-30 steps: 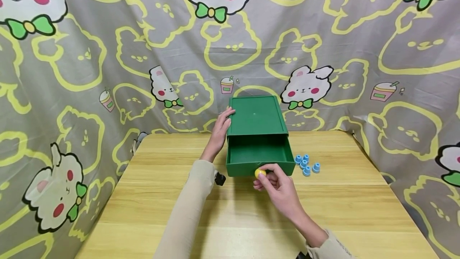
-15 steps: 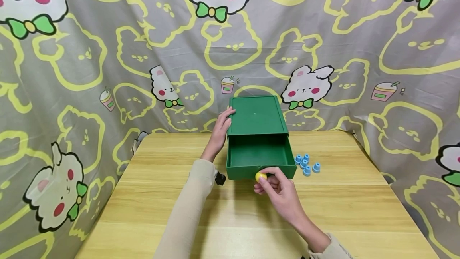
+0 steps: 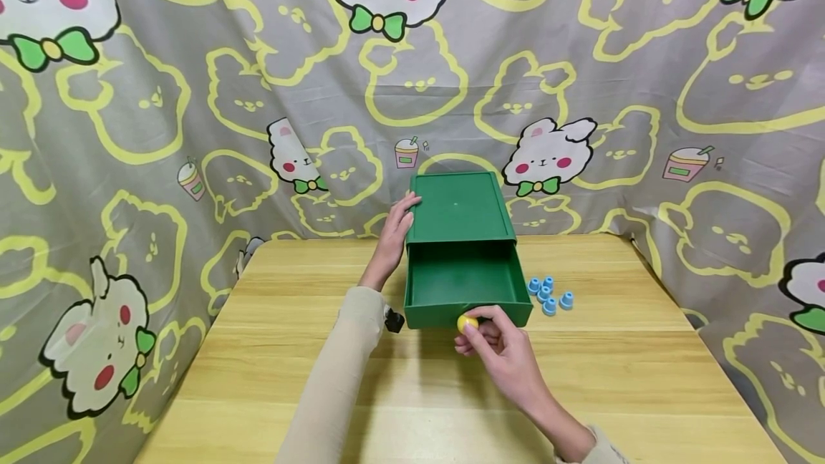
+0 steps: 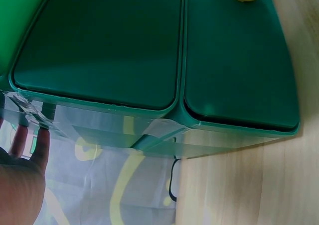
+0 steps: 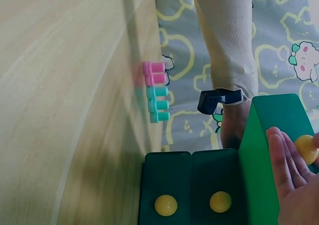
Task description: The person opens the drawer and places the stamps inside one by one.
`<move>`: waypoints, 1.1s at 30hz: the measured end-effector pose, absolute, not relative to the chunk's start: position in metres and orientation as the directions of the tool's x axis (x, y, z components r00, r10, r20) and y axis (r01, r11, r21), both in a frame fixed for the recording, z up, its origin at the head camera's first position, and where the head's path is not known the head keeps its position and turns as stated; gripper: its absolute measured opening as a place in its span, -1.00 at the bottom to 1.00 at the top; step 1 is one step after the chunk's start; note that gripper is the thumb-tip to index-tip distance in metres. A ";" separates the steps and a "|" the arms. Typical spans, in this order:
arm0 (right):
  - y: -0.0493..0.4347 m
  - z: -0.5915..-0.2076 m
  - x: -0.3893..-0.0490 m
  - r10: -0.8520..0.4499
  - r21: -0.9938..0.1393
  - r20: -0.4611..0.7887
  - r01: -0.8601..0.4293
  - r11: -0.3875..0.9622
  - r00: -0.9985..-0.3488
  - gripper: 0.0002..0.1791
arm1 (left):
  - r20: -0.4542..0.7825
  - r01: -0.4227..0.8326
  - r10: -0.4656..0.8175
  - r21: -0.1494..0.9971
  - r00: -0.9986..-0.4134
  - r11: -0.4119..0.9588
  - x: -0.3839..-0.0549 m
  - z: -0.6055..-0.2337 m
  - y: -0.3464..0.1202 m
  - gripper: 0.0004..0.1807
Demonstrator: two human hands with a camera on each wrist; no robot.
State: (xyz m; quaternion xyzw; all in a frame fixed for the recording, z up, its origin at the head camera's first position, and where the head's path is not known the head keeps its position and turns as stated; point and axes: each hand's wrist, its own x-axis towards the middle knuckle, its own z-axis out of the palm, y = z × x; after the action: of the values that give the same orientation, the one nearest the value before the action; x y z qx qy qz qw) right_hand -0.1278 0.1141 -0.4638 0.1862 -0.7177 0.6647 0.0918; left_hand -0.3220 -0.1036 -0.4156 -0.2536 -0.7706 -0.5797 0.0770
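A green drawer cabinet [image 3: 457, 208] stands at the back of the table with its top drawer [image 3: 464, 285] pulled out. Inside, the drawer looks bare. My right hand [image 3: 509, 353] pinches the yellow round knob [image 3: 467, 324] on that drawer's front between thumb and index finger; the other fingers sit below it. My left hand [image 3: 391, 238] rests along the cabinet's left side, fingertips at its upper edge. In the left wrist view the fingers [image 4: 40, 150] of the left hand lie against the cabinet's side. Two lower drawers with yellow knobs [image 5: 166, 205] show closed in the right wrist view.
Several small blue cup-shaped pieces [image 3: 545, 295] stand on the wooden table [image 3: 612, 364] right of the cabinet. Pink [image 5: 154, 73] and teal cup-shaped pieces [image 5: 158, 104] stand in a row in the right wrist view. A patterned curtain [image 3: 451, 56] hangs behind and around the table.
The top drawer has slid a little further out toward me, with my right hand moving along on its knob. My left hand has stayed in place.
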 end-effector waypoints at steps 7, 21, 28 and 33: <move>0.114 -0.464 -0.125 -0.147 -0.924 0.369 -0.379 0.045 -0.918 -0.84 | 0.419 0.487 0.296 0.848 -0.858 0.211 -0.336 -0.429 -0.104 -0.49; 0.114 -0.464 -0.119 -0.155 -0.910 0.400 -0.412 0.053 -0.903 -0.86 | 0.430 0.496 0.266 0.822 -0.863 0.281 -0.343 -0.444 -0.106 -0.50; 0.115 -0.465 -0.118 -0.153 -0.906 0.408 -0.419 0.052 -0.900 -0.87 | 0.408 0.478 0.277 0.835 -0.870 0.271 -0.329 -0.443 -0.113 -0.48; 0.116 -0.466 -0.118 -0.155 -0.903 0.415 -0.426 0.049 -0.897 -0.87 | 0.395 0.461 0.279 0.857 -0.875 0.231 -0.311 -0.442 -0.124 -0.47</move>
State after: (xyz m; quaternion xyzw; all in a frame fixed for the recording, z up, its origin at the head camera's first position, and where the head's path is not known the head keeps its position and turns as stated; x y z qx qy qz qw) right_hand -0.1185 0.1156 -0.4661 0.2028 -0.7169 0.6591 0.1028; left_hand -0.3112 -0.1243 -0.4419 -0.2369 -0.7806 -0.5729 0.0791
